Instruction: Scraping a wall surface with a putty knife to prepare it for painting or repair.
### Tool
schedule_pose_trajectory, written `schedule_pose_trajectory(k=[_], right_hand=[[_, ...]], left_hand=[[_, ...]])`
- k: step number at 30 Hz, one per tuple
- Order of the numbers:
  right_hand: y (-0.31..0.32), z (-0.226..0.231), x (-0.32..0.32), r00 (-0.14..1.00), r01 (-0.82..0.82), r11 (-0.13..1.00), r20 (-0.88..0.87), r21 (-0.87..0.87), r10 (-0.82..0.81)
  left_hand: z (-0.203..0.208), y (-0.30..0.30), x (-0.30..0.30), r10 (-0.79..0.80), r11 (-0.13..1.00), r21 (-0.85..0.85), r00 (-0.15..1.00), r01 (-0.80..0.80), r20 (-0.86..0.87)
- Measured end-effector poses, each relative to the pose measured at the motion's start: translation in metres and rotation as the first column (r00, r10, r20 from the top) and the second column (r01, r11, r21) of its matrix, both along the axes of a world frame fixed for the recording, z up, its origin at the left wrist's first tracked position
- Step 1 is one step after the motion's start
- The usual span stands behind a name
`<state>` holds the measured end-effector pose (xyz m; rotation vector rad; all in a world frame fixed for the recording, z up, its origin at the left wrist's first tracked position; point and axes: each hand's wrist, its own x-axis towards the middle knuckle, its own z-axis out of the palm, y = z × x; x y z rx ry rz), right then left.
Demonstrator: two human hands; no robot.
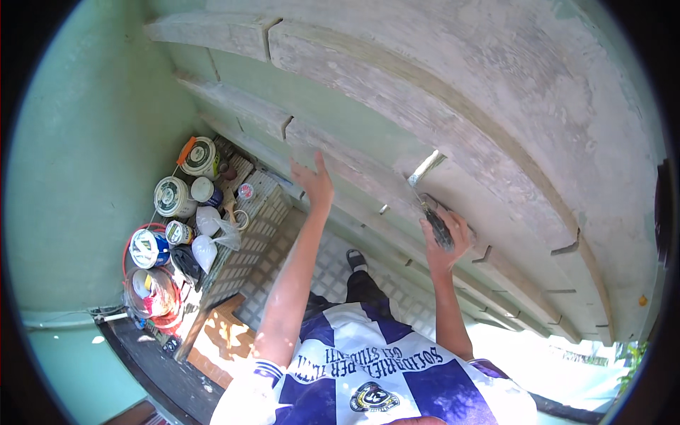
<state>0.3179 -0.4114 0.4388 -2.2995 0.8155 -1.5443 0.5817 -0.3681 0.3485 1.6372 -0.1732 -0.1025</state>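
My right hand [459,244] is wrapped round the black handle of a putty knife [440,230]. The knife's blade points up and away, close to the pale, patchy ledge [361,166] of the wall. Further left, my left hand [315,185] is raised by the same ledge, with its thumb and fingers parted round a thin, greyish flat piece [304,153]. That piece is blurred against the wall, and its kind cannot be made out. Whitish filler-like smears cover the curved wall band [425,85] above.
On the left, a slatted bench [244,234] carries several paint buckets [175,197], plastic bags of white material [205,251] and a roll of tape [241,219]. A red-rimmed tub [159,294] stands at its near end. My shoe [355,261] is on the patterned tile floor [322,265].
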Motion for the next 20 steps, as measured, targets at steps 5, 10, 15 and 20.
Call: schedule_pose_trajectory(k=[5, 10, 15, 20], right_hand=[[0.004, -0.003, -0.012, 0.997, 0.07, 0.995, 0.011, 0.075, -0.071], [0.002, 0.014, -0.025, 0.979, 0.105, 0.99, -0.187, 0.099, -0.085], [-0.009, 0.014, -0.022, 0.808, 0.03, 0.992, -0.587, 0.124, 0.049], [0.0, 0.031, -0.014, 0.572, 0.037, 0.973, -0.803, 0.226, 0.165]], left_hand=[[-0.032, 0.058, -0.068, -0.166, 0.984, -0.048, 0.983, 0.169, 0.076], [-0.074, 0.113, -0.121, -0.443, 0.895, 0.076, 0.896, 0.439, 0.044], [-0.085, 0.142, -0.149, -0.557, 0.817, 0.132, 0.828, 0.561, -0.067], [-0.081, 0.148, -0.165, -0.571, 0.815, 0.001, 0.804, 0.58, -0.166]])
